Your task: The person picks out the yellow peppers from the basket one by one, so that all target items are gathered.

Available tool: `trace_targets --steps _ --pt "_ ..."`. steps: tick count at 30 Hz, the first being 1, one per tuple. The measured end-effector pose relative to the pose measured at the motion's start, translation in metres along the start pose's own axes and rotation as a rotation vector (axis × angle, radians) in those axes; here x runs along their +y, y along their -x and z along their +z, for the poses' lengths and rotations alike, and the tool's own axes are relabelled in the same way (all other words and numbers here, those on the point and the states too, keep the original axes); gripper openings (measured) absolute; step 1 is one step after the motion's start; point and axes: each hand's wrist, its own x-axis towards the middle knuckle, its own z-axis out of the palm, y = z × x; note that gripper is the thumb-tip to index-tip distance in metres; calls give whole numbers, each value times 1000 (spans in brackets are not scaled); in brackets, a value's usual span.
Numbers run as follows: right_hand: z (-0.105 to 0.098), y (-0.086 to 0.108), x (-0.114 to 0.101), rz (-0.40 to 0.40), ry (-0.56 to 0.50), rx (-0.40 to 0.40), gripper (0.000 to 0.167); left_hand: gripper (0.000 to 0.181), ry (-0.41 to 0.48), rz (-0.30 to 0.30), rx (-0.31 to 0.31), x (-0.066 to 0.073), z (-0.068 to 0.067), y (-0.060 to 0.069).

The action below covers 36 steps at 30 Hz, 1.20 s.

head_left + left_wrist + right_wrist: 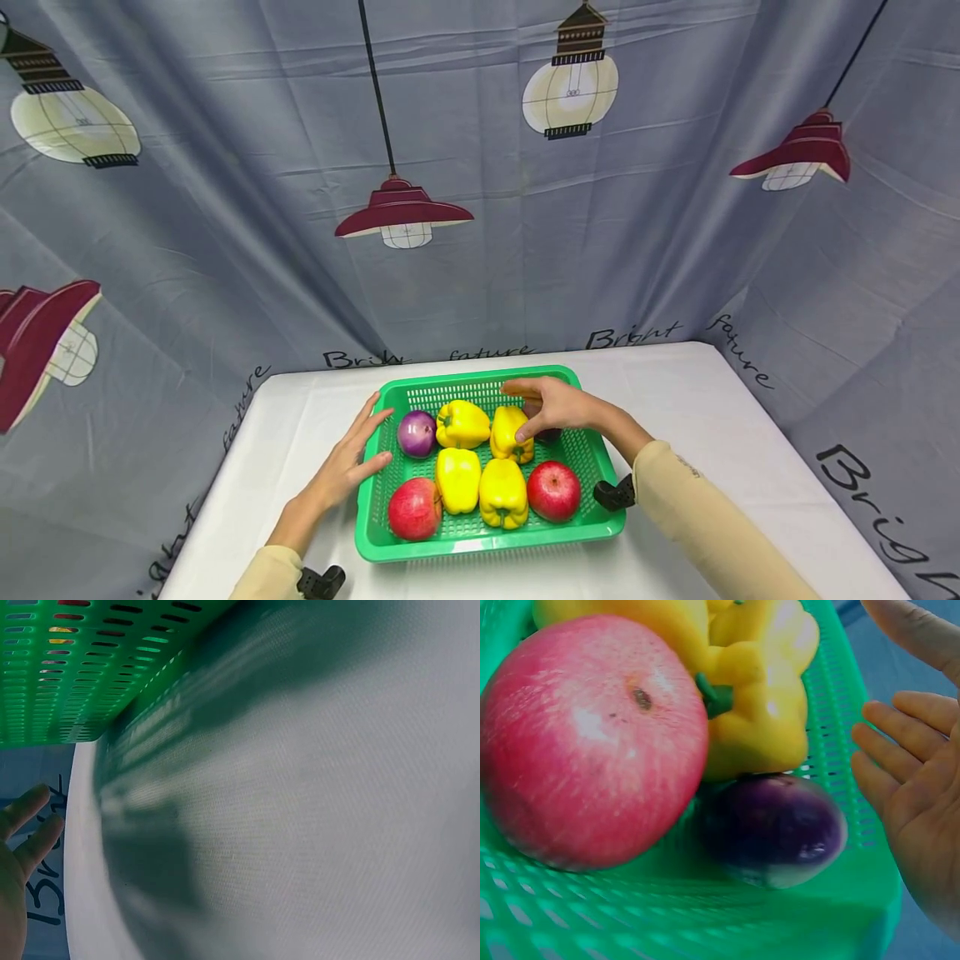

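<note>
Both wide, left hand (342, 468) flanks the basket (487, 547) at nine o'clock, right hand (558, 404) partly screening an onion (551, 435) at two, apple (553, 492) at four.

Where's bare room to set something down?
Bare white table lies right of the green basket, beyond the right sleeve, and left of the left hand. Inside, a small patch shows between the dark purple vegetable, the rightmost red fruit and the basket's right side. Crowded: the middle, with four yellow peppers close together.
</note>
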Motion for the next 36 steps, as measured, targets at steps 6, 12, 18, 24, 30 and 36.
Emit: trace_targets --steps 6,12,18,24,30,36 --pt "6 -10 5 27 35 -22 87 65 3 -2 5 1 1 1" --pt "10 -15 7 36 87 -31 89 65 4 -6 6 1 2 1" --pt "12 -17 10 24 133 -20 89 64 10 -7 13 2 4 0" --pt "16 -17 12 39 216 -14 91 64 11 -8 6 0 6 -1" --pt "21 -22 9 48 246 -7 90 63 -1 -11 20 -1 4 1" --pt "23 -27 7 96 279 -21 93 63 1 -24 22 0 2 1"
